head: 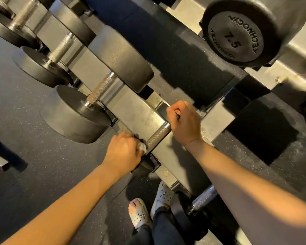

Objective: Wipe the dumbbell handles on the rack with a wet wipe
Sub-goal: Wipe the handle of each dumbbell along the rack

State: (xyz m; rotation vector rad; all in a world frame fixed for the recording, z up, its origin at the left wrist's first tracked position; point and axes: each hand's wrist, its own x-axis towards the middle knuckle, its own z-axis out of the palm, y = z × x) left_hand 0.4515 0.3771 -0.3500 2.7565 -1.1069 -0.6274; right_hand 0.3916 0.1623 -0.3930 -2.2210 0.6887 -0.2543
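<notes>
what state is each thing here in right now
left hand: gripping the wipe
right hand: curled round the far end of the handle
wipe: bunched, against the handle's near end
handle: on the rack, middle bare
7.5 dumbbell: racked higher up, untouched

A: Where is there room along the handle (158, 136)?
B: Only its bare middle; the left grip (124, 151) and right grip (182, 121) wrap its ends.
A: And around it?
B: The rack rail (140, 112) runs close beside it, and the neighbouring dumbbell head (74, 114) crowds the left. The floor (34, 156) off the rack's front edge is open.
</notes>
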